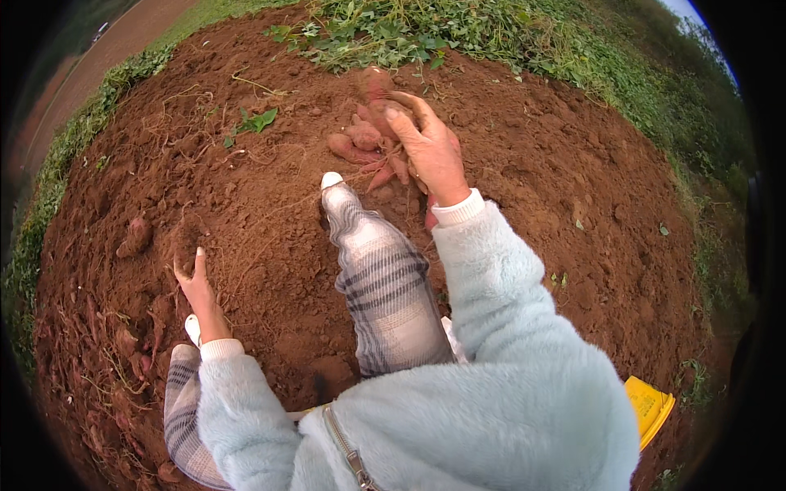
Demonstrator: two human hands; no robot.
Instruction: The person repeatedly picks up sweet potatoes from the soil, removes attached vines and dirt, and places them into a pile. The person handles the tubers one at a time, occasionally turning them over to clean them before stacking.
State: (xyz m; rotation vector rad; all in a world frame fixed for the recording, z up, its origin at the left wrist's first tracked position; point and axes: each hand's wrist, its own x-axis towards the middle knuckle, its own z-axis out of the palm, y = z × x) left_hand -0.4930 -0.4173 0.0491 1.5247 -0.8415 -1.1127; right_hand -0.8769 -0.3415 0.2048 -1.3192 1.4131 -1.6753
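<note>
My right hand [430,144] reaches over a pile of red-skinned sweet potatoes [363,135], with its thumb and fingers curved at a sweet potato [382,119]. Whether the fingers grip it is unclear. A larger sweet potato [374,83] lies at the far end of the pile, and thin roots trail from the near side. Low on the left, my left hand [199,285] has its thumb and a finger apart beside a brown, soil-coated shape [186,236]. That shape blends into the ground, so I cannot tell if it is held.
A soil-covered sweet potato [135,237] lies left of my left hand. More roots and tubers [126,340] spread below it. My plaid-trousered leg [387,276] extends between my hands. Cut vines [393,30] lie beyond the pile. A yellow bucket [649,408] stands behind on the right.
</note>
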